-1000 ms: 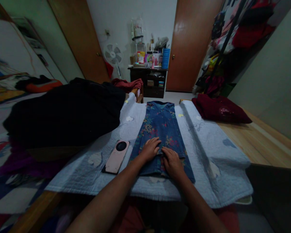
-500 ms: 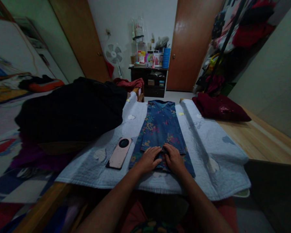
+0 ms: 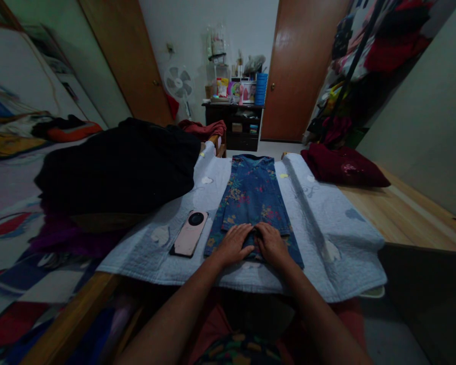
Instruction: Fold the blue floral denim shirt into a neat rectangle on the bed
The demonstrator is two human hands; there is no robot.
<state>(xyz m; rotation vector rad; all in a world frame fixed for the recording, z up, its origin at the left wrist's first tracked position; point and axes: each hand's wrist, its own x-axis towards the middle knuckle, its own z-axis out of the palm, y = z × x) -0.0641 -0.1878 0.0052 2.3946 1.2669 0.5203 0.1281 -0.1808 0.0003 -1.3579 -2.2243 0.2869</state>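
A blue floral garment (image 3: pixel 256 190) lies folded on the light quilted cloth (image 3: pixel 213 197), its dark-edged end pointing away from me. On its near part rests my left hand (image 3: pixel 235 244), fingers together over the fabric and thumb pointing inward. My right hand (image 3: pixel 271 243) is beside it, with the fingers bent at the garment's middle, where a small dark bit shows between the two hands. Whether the right fingers pinch fabric is hard to see. To the left of the garment lies a pink phone (image 3: pixel 190 234), its round camera facing up.
A black cloth heap (image 3: pixel 117 170) is at the left of the quilted cloth. A folded maroon garment (image 3: pixel 345 165) lies at the right, on a wooden surface (image 3: pixel 421 215). Farther back are a fan (image 3: pixel 179 82) and a dark cabinet (image 3: pixel 231 126).
Both hands stay on the near part of the garment, almost unmoved. The view has shifted slightly, so the near edge of the cloth and the phone appear a little higher.
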